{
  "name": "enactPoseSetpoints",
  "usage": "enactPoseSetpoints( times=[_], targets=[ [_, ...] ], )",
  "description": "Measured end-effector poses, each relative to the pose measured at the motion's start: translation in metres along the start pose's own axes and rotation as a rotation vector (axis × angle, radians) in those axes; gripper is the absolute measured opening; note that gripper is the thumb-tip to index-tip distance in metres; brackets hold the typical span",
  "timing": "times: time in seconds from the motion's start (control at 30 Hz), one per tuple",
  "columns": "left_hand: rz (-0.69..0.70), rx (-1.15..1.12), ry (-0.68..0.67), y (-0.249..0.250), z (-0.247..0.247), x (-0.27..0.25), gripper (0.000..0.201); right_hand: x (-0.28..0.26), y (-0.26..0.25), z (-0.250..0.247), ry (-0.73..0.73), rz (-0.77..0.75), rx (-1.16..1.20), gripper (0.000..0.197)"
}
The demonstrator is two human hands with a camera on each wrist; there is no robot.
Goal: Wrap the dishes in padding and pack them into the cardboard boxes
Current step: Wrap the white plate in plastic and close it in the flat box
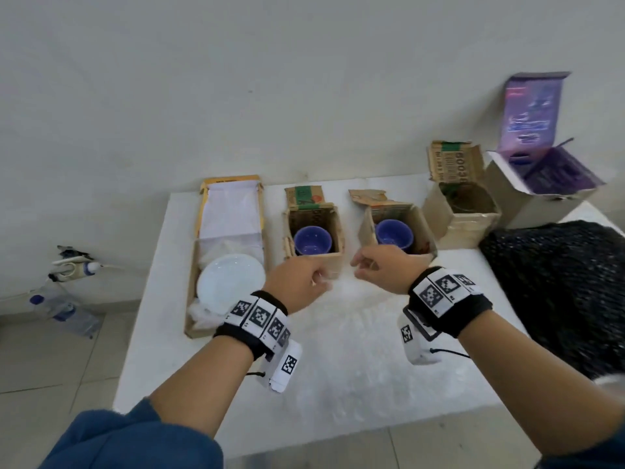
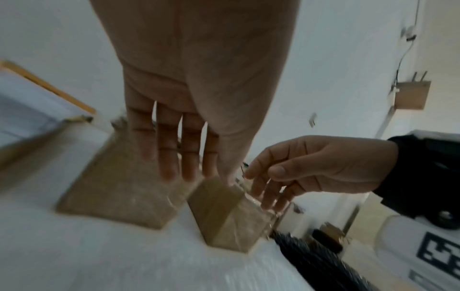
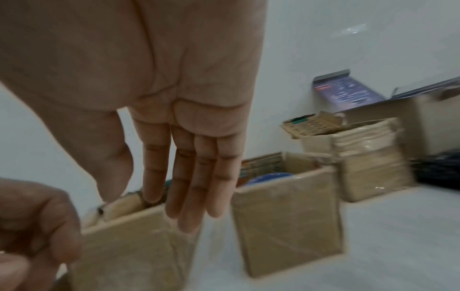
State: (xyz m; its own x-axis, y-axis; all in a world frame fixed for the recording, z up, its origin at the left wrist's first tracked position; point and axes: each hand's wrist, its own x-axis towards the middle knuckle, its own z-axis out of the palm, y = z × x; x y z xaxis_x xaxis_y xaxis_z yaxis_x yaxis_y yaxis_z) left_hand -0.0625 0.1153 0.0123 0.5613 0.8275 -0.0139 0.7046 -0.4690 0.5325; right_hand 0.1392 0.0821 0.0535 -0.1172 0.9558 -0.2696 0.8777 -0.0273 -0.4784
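Looks like bowl-wrapping time, so work over the soft, bubbly padding [image 1: 355, 367] spread flat across the table, leaving the glossy white plate [image 1: 230, 282] in the long box [image 1: 192, 299] on the left for later. Reach down into the 2 small boxes [image 1: 334, 231] [image 1: 419, 228], stiff taped cardboard side by side, and lift the round glazed blue bowls [image 1: 311, 240] [image 1: 394, 233] straight up, 1 per box, unwrapped, probably slippery. Left hand [image 1: 294, 282] and right hand [image 1: 385, 269] apart, fingers loose, gripping nothing, hovering just in front of those boxes.
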Motion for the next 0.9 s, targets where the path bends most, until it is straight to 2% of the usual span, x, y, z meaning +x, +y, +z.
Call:
enactPoseSetpoints(
  times=[0.1,0.2,0.3,0.43,0.6,0.67,0.77,0.83,0.9],
  targets=[
    [-0.055,0.068,-0.151,0.026,0.043,-0.002,0.026,-0.033,0.053,0.011,-0.044,0.112,-0.052,0.025],
    [-0.115,0.135,-0.208,0.038,0.077,-0.003,0.037,-0.054,0.091,0.031,-0.106,0.218,-0.135,0.035],
    [-0.182,0.153,-0.2,0.044,0.098,-0.005,0.043,-0.069,0.11,0.051,-0.131,0.285,-0.129,0.046],
    [-0.225,0.119,-0.12,0.051,0.107,-0.005,0.037,-0.079,0.115,0.068,-0.065,0.292,-0.065,0.05],
    [-0.27,-0.106,-0.051,0.058,0.1,-0.002,0.019,-0.086,0.11,0.065,0.007,0.285,-0.019,0.058],
    [-0.25,-0.313,-0.079,0.062,0.093,-0.001,0.01,-0.089,0.103,0.057,0.035,0.249,0.028,0.07],
    [-0.195,-0.585,-0.081,0.077,0.076,0.001,0.006,-0.089,0.086,0.038,-0.003,0.172,0.161,0.086],
    [-0.158,-0.678,-0.014,0.085,0.065,0.004,0.004,-0.087,0.072,0.023,-0.007,0.121,0.235,0.079],
    [-0.146,-0.708,0.067,0.087,0.054,0.007,0.007,-0.082,0.059,0.007,0.051,0.039,0.232,0.054]
  ],
)
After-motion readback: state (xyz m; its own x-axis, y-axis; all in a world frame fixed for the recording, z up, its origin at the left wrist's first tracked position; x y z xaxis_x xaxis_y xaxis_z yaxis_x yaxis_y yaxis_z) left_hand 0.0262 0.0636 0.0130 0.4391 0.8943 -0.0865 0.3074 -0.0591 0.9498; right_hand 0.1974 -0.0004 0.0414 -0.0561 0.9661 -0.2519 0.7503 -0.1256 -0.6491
